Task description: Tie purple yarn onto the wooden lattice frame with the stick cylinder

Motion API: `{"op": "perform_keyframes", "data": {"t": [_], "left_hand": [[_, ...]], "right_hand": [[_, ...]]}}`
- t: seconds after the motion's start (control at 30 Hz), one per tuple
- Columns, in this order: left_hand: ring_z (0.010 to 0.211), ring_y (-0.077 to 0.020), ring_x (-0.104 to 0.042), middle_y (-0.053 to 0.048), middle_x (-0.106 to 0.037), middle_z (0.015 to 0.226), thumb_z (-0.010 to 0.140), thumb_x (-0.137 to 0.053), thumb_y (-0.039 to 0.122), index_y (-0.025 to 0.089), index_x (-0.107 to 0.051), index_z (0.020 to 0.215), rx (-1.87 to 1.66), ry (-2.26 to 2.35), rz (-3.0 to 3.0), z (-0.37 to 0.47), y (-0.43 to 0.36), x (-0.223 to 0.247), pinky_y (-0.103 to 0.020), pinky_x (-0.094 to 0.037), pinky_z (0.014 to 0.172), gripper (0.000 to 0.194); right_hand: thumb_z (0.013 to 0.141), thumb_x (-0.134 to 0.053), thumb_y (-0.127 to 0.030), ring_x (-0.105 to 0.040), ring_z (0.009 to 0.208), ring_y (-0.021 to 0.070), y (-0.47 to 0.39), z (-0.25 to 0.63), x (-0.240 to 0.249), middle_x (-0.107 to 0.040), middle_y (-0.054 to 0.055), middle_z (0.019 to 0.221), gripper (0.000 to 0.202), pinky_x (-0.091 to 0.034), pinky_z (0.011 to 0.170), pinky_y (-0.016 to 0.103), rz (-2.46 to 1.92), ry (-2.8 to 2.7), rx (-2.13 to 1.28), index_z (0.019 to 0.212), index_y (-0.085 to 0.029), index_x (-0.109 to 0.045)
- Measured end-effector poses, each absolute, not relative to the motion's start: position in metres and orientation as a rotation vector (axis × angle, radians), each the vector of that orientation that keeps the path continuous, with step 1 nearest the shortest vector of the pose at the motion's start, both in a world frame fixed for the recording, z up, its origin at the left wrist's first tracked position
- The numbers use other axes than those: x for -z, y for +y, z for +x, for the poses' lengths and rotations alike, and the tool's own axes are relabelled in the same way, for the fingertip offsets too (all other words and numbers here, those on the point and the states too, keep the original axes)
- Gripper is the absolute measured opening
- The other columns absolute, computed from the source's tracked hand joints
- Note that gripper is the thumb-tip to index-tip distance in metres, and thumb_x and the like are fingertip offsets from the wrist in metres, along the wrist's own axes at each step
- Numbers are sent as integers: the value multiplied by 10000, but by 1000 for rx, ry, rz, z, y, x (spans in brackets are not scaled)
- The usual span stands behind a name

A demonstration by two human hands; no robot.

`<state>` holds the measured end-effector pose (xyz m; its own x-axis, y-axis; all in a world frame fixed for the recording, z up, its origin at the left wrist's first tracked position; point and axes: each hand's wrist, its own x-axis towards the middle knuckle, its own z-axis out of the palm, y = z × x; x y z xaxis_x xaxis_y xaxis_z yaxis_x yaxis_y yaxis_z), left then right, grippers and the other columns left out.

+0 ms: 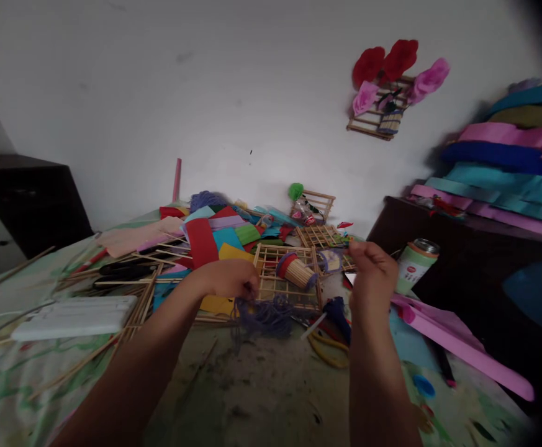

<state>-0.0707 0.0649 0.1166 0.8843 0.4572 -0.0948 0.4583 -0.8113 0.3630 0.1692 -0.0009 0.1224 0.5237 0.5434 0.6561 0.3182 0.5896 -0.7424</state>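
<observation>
My left hand [236, 279] is closed, its fingertips pinched at the edge of a tangled bundle of purple yarn [271, 316]. Strands hang just beneath those fingers. Raised to the right, my right hand [374, 267] is closed in a pinch; what sits between the thumb and finger is too small and blurred to name. Between the hands lies a square lattice of thin sticks [268, 264]. On it rests a small stick-sided cup [298, 272] with a red band and purple rims. A glue gun [338, 316] and yellow-handled scissors [326, 351] lie in front of my right hand.
Coloured sheets [200, 242] and loose sticks [152, 298] cover the left and back. A white flat box [77, 318] lies left. A labelled can [417, 264] and a pink roll [466, 351] are right. A flowered stick rack [377, 102] hangs on the wall.
</observation>
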Motion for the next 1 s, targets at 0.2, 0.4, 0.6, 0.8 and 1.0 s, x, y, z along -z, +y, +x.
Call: {"op": "perform_keyframes", "data": {"t": [0.2,0.4,0.6,0.8,1.0], "left_hand": [[832,-175,-630,-48,-706,920,713,-615,106,162,-704,918,-21,961,2688,-78,66,-117,-207,-429,667,230],[956,-192,-598,-92,-621,1151,873,-508,377,189,-544,1216,-689,745,2372,-60,43,-128,-273,-465,762,393],[797,-139,-603,-49,-663,951,861,-537,324,187,-603,1099,-879,521,2040,-33,36,-118,-236,-462,679,282],[569,-90,-498,11,-580,637,828,-556,294,142,-654,801,-845,647,2048,-43,46,-119,-198,-371,540,183],[646,-113,-525,-7,-604,701,799,-528,210,141,-653,738,-735,761,2384,-55,48,-125,-207,-365,577,155]], "right_hand": [[681,-682,-317,-463,589,118,-2,181,-128,-576,-18,596,160,-357,619,265,-896,-977,-334,595,-191,-638],[682,-662,-323,-481,592,120,-3,150,-126,-581,-23,608,149,-358,589,252,-966,-1215,-630,622,-188,-645],[729,-615,-357,-458,563,121,-8,130,-127,-543,-29,564,223,-337,572,259,-1017,-1464,-754,585,-187,-618],[688,-632,-322,-456,580,127,-1,145,-125,-545,-34,549,188,-323,599,272,-1048,-1301,-490,556,-188,-635],[671,-637,-278,-419,546,117,3,172,-123,-502,-43,502,191,-307,578,269,-968,-1104,-285,510,-181,-603]]}}
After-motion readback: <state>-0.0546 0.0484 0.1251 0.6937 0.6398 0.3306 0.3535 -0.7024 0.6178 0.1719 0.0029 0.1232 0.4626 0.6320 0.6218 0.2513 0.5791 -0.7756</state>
